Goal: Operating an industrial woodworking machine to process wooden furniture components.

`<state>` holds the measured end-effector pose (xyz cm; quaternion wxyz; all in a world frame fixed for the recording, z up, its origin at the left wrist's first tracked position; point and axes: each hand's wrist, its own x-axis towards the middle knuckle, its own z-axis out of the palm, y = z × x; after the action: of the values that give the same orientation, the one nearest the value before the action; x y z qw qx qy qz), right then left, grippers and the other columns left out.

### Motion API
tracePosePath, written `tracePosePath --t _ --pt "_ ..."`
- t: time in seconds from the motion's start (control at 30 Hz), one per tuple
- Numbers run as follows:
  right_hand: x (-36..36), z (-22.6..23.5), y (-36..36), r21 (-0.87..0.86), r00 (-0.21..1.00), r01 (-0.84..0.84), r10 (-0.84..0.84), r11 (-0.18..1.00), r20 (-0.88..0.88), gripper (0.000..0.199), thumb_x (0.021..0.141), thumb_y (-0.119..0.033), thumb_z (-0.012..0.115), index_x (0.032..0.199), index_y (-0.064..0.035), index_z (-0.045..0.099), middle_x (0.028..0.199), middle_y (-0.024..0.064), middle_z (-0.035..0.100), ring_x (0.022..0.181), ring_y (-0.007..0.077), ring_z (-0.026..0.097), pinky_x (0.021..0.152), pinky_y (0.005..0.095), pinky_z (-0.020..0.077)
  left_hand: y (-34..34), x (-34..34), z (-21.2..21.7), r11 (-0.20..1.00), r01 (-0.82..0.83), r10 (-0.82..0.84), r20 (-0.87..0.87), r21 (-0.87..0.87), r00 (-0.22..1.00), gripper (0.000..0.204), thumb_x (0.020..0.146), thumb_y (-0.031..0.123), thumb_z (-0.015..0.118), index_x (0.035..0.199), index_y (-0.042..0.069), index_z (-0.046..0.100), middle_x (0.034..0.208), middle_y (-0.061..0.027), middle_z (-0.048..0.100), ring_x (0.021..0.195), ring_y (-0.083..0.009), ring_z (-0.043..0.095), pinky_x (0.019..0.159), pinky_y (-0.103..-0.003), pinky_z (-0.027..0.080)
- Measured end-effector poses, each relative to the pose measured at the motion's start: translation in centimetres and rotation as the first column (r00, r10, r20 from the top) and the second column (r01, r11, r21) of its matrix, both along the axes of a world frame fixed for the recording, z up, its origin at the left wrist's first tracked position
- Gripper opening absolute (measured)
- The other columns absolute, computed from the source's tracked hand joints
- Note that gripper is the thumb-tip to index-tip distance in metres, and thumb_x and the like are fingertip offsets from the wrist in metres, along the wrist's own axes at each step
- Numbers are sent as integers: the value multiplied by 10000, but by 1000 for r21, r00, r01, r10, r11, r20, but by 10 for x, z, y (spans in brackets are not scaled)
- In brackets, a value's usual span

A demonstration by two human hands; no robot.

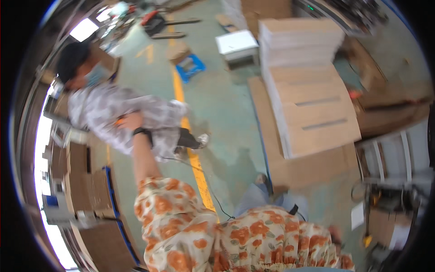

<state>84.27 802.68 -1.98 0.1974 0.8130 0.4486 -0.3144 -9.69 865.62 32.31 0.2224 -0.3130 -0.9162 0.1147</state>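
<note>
My left hand (131,121) reaches forward at the end of an outstretched arm with a dark band on the wrist. Its fingers look closed, and a small orange thing (119,121) shows at them; its kind is too blurred to make out. Just behind it in the picture stands a person (113,109) in a patterned light smock, dark cap and mask; I cannot tell whether my hand touches the smock. My right hand (335,233) is low at the right, beside my floral smock, blurred and mostly hidden by the sleeve. A thin dark cord (206,179) hangs below my left arm.
A tall stack of flat cardboard sheets (317,109) stands on a cardboard-covered base at the right. Ahead are a blue stool (191,68), a white-topped box (237,43) and a pallet truck (156,22). Cardboard boxes (97,190) line the left. A yellow line (199,177) crosses the green floor.
</note>
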Motion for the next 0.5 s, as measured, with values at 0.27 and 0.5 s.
tracePosePath --t 0.27,0.5 --pt "192 229 291 628 971 -206 75 751 229 620 830 -172 559 1394 -40 339 1353 227 436 1198 331 483 1009 442 363 95 27 -137 756 336 -402 -7 562 915 732 735 678 581 869 -37 652 895 -248 642 833 -406 625 754 -480 489" --pt "-215 513 527 987 834 -158 534 -12 140 476 886 -225 565 1310 -82 402 1109 138 570 936 267 560 824 341 471 -61 154 -270 999 -9 -53 938 53 -343 242 926 161 452 1081 38 592 982 -56 605 900 -170 558 838 -298 441"
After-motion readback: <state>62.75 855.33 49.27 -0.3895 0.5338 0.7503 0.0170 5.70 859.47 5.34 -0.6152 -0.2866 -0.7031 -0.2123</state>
